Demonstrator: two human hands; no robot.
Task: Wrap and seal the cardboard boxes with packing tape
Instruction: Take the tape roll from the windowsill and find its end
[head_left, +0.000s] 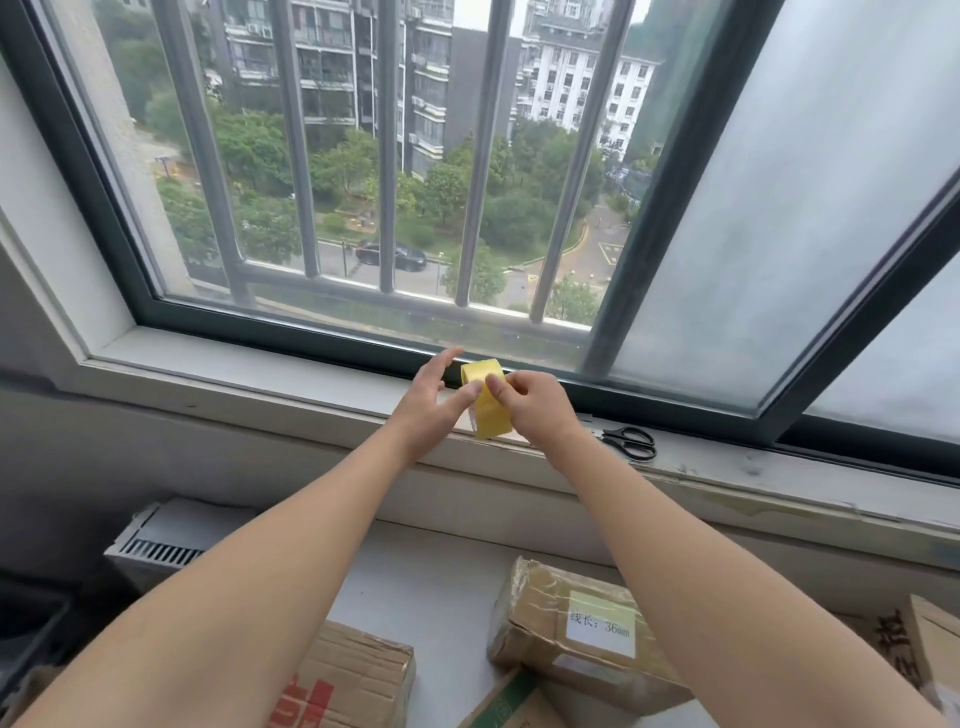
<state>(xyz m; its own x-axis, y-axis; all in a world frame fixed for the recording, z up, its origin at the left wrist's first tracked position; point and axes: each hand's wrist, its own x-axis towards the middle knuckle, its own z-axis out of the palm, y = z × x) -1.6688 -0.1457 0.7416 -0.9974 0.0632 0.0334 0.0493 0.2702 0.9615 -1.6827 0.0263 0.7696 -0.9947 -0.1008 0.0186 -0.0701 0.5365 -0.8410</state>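
I am holding the yellow tape roll (491, 410) at the far windowsill (311, 384), around the middle of the scene. My right hand (537, 410) is pinching the roll with curled fingers. My left hand (434, 397) is touching its left side with straight, spread fingers. Scissors (631, 441) are lying on the sill to the right. Cardboard boxes (566, 639) are sitting near me, under my forearms

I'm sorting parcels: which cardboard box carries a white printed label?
The tape-wrapped box partly hidden by the right forearm; the box at lower left shows red print instead.
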